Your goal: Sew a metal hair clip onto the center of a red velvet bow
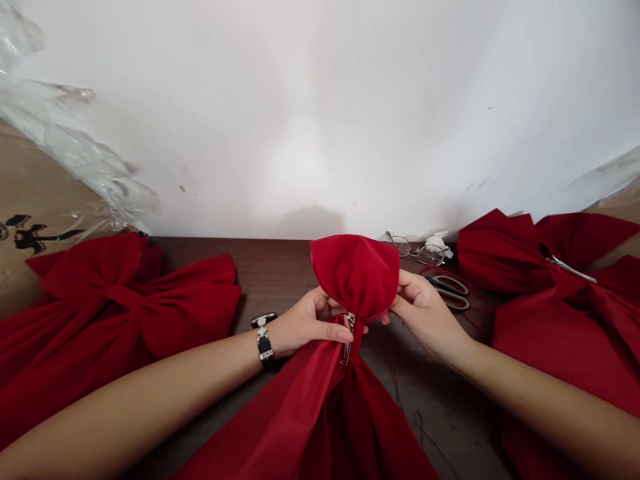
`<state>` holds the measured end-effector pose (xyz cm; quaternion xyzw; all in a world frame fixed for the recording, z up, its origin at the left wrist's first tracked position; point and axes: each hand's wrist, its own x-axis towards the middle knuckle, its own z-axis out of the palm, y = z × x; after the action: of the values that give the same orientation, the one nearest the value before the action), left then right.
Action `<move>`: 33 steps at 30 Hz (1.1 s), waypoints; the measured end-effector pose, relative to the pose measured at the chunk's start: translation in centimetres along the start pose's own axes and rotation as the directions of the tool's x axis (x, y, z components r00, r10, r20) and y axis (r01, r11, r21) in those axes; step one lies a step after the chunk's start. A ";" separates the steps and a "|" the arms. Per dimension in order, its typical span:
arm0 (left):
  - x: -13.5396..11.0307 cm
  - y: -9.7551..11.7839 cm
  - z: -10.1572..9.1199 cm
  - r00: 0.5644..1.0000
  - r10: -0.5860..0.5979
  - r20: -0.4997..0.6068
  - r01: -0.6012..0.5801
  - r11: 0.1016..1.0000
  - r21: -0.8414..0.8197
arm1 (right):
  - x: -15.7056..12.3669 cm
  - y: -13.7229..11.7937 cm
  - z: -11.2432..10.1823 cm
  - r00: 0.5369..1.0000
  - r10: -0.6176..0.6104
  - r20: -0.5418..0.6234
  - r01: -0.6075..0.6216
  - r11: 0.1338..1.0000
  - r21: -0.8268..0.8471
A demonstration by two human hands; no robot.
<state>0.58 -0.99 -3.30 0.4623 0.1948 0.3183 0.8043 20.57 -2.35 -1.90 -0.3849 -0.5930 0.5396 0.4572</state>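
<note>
A piece of red fabric is gathered at its middle, with a puffed loop standing up and the rest hanging toward me. My left hand pinches the gathered waist from the left, thumb lying across it beside a metal clip that sits on the gather. My right hand grips the same gather from the right, fingers curled behind the fabric. A black wristband with silver pieces is on my left wrist.
A finished red bow lies at the left on the dark wooden table. More red bows with a metal clip lie at the right. Scissors, eyeglasses and crumpled tissue sit by the white wall. Cardboard and plastic wrap stand far left.
</note>
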 end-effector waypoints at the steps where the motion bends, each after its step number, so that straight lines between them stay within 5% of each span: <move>1: 0.0 0.0 0.0 1.000 -0.006 0.003 0.006 1.000 0.023 | 0.1 -0.2 0.0 1.000 0.003 0.015 -0.003 1.000 -0.027; 6: -0.1 0.0 0.0 0.999 -0.034 0.034 0.031 0.996 0.084 | 0.2 -0.9 -0.3 0.996 0.007 0.090 0.005 0.992 -0.127; 11: -0.2 -0.2 -0.1 0.998 -0.037 -0.048 0.041 0.996 0.085 | -0.1 -1.2 -0.5 0.972 -0.073 0.222 0.132 0.955 -0.266; 21: 0.0 -0.4 -0.4 0.981 0.008 -0.194 0.043 0.967 0.253 | -0.1 -2.1 -1.0 0.868 -0.276 0.413 0.473 0.710 -0.522; 29: -0.2 -0.1 -0.1 0.985 0.073 -0.159 0.003 0.902 0.431 | -0.2 -1.8 -0.5 0.861 -0.283 0.422 0.484 0.708 -0.514; 33: 0.0 -0.1 0.0 0.967 0.091 -0.238 0.014 0.914 0.406 | -0.1 -1.8 -0.5 0.886 -0.225 0.406 0.411 0.787 -0.460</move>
<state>0.59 -1.05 -3.35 0.5781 0.3478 0.3432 0.6535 21.11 -2.54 -0.15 -0.2938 -0.8437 0.3235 0.3116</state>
